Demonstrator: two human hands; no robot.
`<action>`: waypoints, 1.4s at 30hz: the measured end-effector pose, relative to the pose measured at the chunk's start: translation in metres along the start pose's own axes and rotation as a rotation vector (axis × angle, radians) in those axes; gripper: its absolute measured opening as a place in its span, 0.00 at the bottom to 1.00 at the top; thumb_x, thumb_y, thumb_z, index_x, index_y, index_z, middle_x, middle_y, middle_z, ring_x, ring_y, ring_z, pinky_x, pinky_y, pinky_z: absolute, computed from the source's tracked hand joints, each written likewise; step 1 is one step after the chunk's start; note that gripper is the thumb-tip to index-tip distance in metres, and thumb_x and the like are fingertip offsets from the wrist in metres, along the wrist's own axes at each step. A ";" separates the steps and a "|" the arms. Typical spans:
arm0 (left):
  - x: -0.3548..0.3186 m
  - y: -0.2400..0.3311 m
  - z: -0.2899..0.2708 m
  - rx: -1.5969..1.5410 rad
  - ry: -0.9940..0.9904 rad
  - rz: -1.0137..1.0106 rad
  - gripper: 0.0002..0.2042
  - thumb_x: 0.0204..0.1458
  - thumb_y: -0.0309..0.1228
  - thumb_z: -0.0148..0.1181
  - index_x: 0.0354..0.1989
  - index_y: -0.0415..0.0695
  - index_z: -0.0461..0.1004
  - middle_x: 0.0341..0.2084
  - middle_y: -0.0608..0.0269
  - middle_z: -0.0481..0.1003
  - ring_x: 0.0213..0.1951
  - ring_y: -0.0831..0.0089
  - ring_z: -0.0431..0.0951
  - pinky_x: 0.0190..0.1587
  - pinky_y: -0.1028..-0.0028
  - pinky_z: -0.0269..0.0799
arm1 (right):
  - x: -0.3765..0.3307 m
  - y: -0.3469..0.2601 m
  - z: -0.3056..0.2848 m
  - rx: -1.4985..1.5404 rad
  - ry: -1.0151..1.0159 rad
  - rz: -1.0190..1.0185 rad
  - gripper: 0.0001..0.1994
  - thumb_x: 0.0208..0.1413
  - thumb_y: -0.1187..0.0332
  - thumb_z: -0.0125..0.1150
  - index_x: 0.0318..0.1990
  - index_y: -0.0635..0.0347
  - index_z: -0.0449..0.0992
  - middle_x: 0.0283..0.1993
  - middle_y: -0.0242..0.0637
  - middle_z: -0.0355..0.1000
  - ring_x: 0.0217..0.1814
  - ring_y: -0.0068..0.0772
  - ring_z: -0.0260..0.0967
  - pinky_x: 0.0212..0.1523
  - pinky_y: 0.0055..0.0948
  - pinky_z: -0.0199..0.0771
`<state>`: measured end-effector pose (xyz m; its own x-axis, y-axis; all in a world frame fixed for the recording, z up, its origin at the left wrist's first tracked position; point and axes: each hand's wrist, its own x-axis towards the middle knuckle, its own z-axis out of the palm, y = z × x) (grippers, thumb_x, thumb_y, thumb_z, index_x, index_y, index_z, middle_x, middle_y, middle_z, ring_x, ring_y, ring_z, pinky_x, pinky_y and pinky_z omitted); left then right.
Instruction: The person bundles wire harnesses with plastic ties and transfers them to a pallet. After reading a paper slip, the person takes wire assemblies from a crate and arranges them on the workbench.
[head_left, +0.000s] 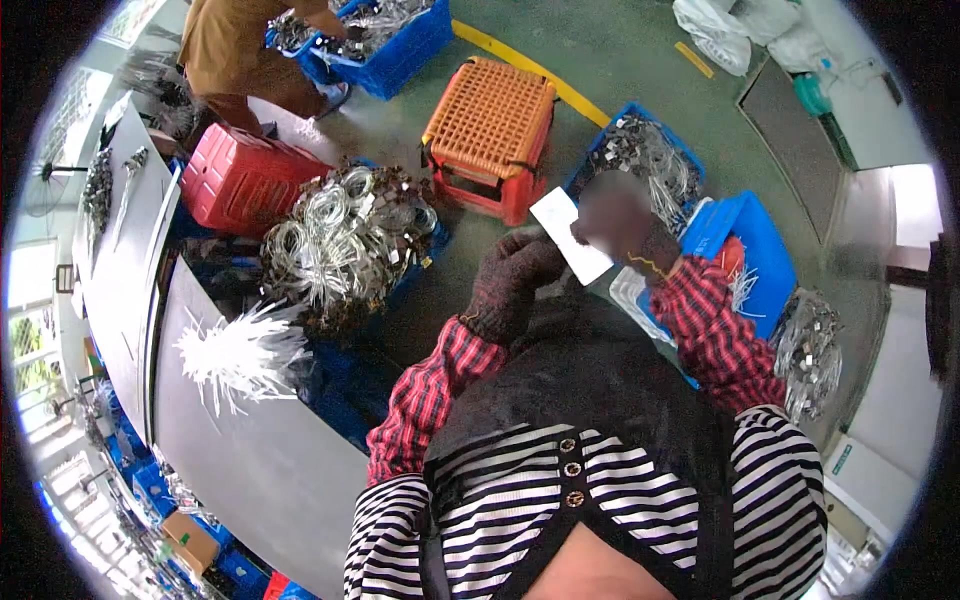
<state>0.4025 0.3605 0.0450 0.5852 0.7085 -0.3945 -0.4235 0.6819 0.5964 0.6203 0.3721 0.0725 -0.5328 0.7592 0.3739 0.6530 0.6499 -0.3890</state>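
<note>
A white sheet of paper or card (572,236) slants in front of my body, between my two hands. My left hand (515,280), in a dark knitted glove, is closed at the sheet's left edge. My right hand (620,215), in a similar glove, lies over the sheet's right edge. Its fingers are blurred, and I cannot make out their grip. Red checked sleeves cover both forearms, and a black apron (580,370) spreads below the hands.
An orange-topped stool (490,120) stands ahead. Coiled clear cables (345,235) heap up at left, near a red crate (235,180). Blue bins (755,240) sit at right. White strips (240,350) lie on a grey table (260,450). Another person (235,50) works at far left.
</note>
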 end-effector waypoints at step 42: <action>-0.002 -0.014 -0.055 -0.083 0.072 0.056 0.07 0.54 0.30 0.62 0.39 0.42 0.76 0.31 0.63 0.78 0.32 0.72 0.78 0.37 0.70 0.76 | 0.014 -0.036 0.023 0.517 -0.365 0.641 0.14 0.48 0.61 0.63 0.23 0.65 0.75 0.21 0.35 0.66 0.25 0.25 0.65 0.29 0.32 0.66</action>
<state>0.3695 0.3594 -0.0010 0.5090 0.7553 -0.4130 -0.5120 0.6513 0.5601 0.5774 0.3603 0.0719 -0.3448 0.8888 -0.3018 0.6067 -0.0343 -0.7942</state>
